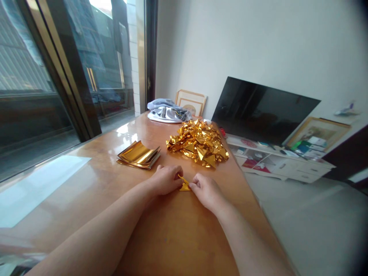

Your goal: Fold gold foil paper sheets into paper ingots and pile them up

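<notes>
A small piece of gold foil paper (184,187), partly folded, is held between my two hands just above the wooden table (178,230). My left hand (168,178) pinches its left side with curled fingers. On the other side, my right hand (204,189) grips the right edge between thumb and fingers. My fingers hide much of the paper. Beyond my left hand lies a stack of flat gold foil sheets (139,153), slightly curled at the edges. A large heap of folded gold foil pieces (201,143) sits beyond my right hand.
Bundled light-blue cloth (166,111) lies at the table's far end, near a framed picture (191,101). A pale sheet (43,184) lies at the left by the glass door. Right of the table stand a television (261,109) and a white cabinet (290,168).
</notes>
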Tool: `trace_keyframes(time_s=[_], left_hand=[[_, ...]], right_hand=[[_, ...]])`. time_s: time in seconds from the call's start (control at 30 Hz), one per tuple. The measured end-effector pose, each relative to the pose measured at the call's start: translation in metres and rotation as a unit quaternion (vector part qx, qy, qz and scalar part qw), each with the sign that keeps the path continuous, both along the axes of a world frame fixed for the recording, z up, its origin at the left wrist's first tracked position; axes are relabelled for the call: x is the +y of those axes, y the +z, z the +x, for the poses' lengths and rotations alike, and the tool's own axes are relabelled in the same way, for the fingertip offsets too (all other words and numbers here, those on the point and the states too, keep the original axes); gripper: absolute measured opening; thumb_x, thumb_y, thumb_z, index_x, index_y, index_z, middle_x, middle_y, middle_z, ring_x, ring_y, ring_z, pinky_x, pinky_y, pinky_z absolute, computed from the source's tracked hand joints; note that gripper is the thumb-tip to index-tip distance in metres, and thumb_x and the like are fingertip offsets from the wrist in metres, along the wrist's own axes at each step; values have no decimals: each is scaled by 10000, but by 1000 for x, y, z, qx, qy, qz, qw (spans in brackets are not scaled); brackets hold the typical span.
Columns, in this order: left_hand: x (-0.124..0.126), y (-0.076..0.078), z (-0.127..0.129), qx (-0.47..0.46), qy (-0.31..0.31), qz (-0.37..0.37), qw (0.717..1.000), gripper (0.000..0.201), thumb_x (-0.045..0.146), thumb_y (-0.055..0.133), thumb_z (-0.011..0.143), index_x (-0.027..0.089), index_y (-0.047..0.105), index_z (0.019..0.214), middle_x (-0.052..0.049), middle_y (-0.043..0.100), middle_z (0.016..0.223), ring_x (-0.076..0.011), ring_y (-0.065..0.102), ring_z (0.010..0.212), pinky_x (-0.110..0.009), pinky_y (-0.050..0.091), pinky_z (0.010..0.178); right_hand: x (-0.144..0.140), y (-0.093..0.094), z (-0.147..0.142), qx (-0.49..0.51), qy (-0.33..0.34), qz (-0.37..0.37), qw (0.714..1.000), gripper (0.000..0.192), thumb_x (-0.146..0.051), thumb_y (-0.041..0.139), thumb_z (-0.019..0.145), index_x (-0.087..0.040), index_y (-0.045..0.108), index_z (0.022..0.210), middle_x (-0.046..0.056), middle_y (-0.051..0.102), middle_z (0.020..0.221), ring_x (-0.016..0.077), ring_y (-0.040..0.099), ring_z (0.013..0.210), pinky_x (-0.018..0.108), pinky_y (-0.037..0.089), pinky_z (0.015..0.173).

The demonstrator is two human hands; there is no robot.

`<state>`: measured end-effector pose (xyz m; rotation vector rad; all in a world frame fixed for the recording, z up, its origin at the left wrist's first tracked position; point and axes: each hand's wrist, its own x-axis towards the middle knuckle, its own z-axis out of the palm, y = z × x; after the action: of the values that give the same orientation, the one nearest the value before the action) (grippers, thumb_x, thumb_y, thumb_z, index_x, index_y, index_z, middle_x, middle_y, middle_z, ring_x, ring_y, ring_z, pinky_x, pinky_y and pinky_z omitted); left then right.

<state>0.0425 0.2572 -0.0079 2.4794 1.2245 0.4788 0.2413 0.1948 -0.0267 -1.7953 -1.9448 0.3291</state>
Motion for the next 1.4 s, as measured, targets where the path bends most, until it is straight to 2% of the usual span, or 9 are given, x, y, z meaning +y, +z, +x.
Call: trace_keyframes(time_s=[0.1,0.2,0.47,0.7,0.8,0.9,1.07,1.13,1.4], left_hand=[[5,-5,0,-6,42,44,998,207,304,543,854,271,650,1028,-53,671,1080,-276,586,1021,-381,371,817],[7,-7,-1,22,27,58,998,243,341,486,900,290,679,1039,-77,624,1138,-298,544,1071,-417,379,851],[6,-3,-1,22,17,32,999,185,291,556,824,253,678,958,-79,618,1103,-296,530,1048,-427,394,854],[10,-3,-2,-93,6,-58,994,108,206,617,744,213,666,841,-21,684,873,-226,580,878,-360,388,815],[14,-5,-5,-209,-20,-152,966,108,193,634,717,183,649,823,-10,655,784,-173,569,739,-291,400,701],[17,-5,-9,-331,-58,-245,910,129,198,661,717,162,627,836,5,613,749,-133,534,673,-254,390,642],[16,0,-13,-450,-83,-281,844,229,215,726,727,161,638,931,-17,640,889,-143,566,805,-267,428,770],[16,-1,-13,-462,-66,-264,844,239,280,721,765,159,648,957,-34,655,931,-161,575,855,-283,433,813],[23,-23,-8,-424,52,-175,887,316,451,702,731,158,630,828,-3,612,768,-147,527,689,-262,415,664]], right_hand=[[-1,2,-1,-18,2,5,1000,175,-320,630,879,-216,550,764,-20,596,703,125,483,617,255,216,548],[-3,3,-2,-30,7,7,1000,167,-312,624,889,-217,553,772,-16,603,730,125,494,627,261,217,556],[-3,5,-2,-37,18,23,999,148,-295,617,897,-218,571,779,6,611,786,144,540,704,263,281,610],[-1,-2,0,4,27,38,999,77,-297,608,895,-234,654,890,40,628,909,172,590,795,264,380,678],[2,-6,4,35,39,47,998,131,-322,590,906,-239,691,909,48,631,907,182,594,817,271,405,704],[6,-7,7,91,65,45,993,217,-357,541,935,-222,688,847,36,636,838,184,592,804,272,415,708],[5,0,8,185,75,48,979,300,-418,487,957,-207,591,771,-7,602,720,158,537,679,252,398,632],[2,6,8,184,69,64,978,299,-420,485,954,-209,579,765,-13,592,701,155,516,654,251,388,620],[-11,34,13,159,60,86,982,306,-425,477,933,-212,534,720,-7,595,689,159,518,647,249,379,610]])
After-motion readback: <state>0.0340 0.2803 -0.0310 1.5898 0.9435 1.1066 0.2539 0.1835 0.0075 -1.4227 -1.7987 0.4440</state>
